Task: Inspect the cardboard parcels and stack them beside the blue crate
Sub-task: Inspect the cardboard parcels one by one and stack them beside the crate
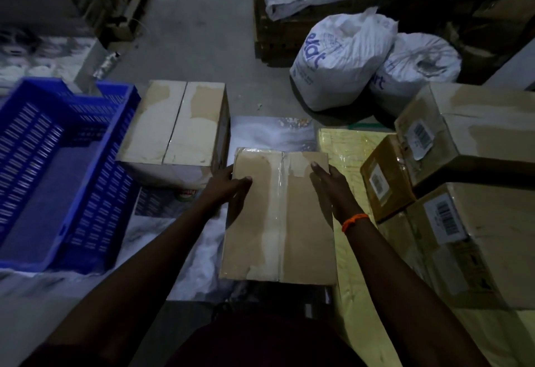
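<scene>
Cardboard parcel (279, 216), taped along its middle, which I grip between my left hand (231, 190) and right hand (333, 190), fingers (317, 168) spread over its top edges, near a second parcel (176, 123) standing just beside the blue crate (58, 169).

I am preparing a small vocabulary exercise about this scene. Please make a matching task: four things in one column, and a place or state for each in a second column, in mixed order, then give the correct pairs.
Things:
1. blue crate
2. taped parcel
3. white sacks
4. labelled boxes

Places or states:
A. stacked at the right edge, barcode stickers showing
B. held between the left hand and the right hand
C. on the floor at the far right, tops bunched
D. at the left, nothing visible inside

Pairs: 1-D, 2-B, 3-C, 4-A
</scene>
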The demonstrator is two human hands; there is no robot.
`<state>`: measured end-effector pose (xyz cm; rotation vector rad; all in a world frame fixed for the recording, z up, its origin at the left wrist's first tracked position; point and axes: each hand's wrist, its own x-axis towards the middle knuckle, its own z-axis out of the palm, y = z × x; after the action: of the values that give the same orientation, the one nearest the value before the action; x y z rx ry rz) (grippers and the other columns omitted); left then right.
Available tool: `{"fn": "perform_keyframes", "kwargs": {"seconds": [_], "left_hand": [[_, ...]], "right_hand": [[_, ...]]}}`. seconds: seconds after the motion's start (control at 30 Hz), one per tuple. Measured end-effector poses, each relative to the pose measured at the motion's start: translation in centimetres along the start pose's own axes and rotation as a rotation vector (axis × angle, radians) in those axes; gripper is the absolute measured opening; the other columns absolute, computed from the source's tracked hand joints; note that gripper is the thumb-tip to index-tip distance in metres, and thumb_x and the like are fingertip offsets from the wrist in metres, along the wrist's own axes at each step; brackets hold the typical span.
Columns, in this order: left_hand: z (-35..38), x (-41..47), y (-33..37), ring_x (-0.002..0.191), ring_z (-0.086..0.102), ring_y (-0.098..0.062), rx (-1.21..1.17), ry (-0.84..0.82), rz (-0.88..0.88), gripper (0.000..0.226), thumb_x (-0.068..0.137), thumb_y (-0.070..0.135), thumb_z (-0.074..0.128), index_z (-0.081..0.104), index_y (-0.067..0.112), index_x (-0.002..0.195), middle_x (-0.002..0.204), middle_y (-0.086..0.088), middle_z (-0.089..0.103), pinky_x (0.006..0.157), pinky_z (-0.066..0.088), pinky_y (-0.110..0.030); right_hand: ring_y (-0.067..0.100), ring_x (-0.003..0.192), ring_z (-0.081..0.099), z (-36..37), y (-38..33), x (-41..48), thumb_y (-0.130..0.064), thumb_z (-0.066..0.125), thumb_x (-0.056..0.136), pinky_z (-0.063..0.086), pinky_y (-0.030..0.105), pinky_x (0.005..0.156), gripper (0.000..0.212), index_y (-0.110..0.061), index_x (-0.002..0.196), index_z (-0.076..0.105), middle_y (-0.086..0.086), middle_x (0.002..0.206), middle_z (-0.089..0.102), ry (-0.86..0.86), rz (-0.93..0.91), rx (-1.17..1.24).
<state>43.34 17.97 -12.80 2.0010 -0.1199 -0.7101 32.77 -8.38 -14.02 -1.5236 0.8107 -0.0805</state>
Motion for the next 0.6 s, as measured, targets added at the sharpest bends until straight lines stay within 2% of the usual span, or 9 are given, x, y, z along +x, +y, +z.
{"fn": "perform_keyframes", "kwargs": {"seconds": [0.03,0.1,0.17,0.3,0.47,0.6], "left_hand": [[-0.2,0.1,0.4,0.104,0.071,-0.018,-0.001,0.021,0.039,0.038,0.09,0.037,0.073,0.069,0.022,0.124,0.11,0.0,0.074,0.095,0.058,-0.044],[-0.4,-0.2,1.7,0.108,0.069,-0.015,-0.066,0.065,0.133,0.043,0.089,0.031,0.073,0.066,0.023,0.13,0.115,0.003,0.073,0.097,0.056,-0.042],[-0.8,-0.8,2.9,0.11,0.068,-0.013,-0.131,0.109,0.215,0.046,0.092,0.023,0.071,0.061,0.023,0.136,0.119,0.004,0.071,0.094,0.056,-0.035],[-1.9,-1.9,4.1,0.119,0.063,-0.007,-0.224,0.178,0.359,0.047,0.095,0.027,0.07,0.055,0.026,0.14,0.13,0.006,0.066,0.1,0.054,-0.035],[-1.9,-4.9,4.4,0.122,0.061,-0.008,-0.321,0.245,0.36,0.063,0.088,0.057,0.064,0.052,0.027,0.142,0.132,0.008,0.065,0.103,0.052,-0.042],[-1.3,-8.0,2.9,0.117,0.062,-0.007,-0.272,0.277,0.368,0.063,0.09,0.065,0.052,0.052,0.03,0.142,0.127,0.009,0.066,0.098,0.053,-0.041]], "right_hand": [[0.022,0.119,0.067,0.0,-0.6,-0.1,-0.069,0.074,0.079,0.055,0.048,0.103,0.076,-0.023,0.137,0.063,0.002,0.129,0.071,0.012,-0.049,-0.004],[0.017,0.112,0.07,-0.1,-2.2,-0.6,-0.055,0.072,0.09,0.057,0.048,0.099,0.052,-0.027,0.133,0.066,-0.003,0.121,0.074,0.038,-0.158,-0.003],[0.012,0.107,0.071,-0.4,-3.8,-1.1,-0.043,0.071,0.095,0.059,0.046,0.097,0.04,-0.027,0.132,0.065,-0.006,0.118,0.074,0.066,-0.248,0.013],[0.007,0.116,0.066,-0.8,-6.5,-3.2,-0.033,0.069,0.098,0.058,0.038,0.098,0.048,-0.027,0.143,0.056,-0.009,0.13,0.068,0.068,-0.396,0.035],[0.008,0.128,0.06,-0.6,-6.2,-7.0,-0.027,0.069,0.098,0.052,0.035,0.102,0.056,-0.027,0.149,0.047,-0.008,0.14,0.062,0.047,-0.463,0.094],[0.013,0.131,0.059,-0.8,-4.0,-10.3,-0.026,0.07,0.096,0.053,0.032,0.102,0.057,-0.02,0.147,0.047,-0.002,0.142,0.062,0.059,-0.459,0.13]]}}
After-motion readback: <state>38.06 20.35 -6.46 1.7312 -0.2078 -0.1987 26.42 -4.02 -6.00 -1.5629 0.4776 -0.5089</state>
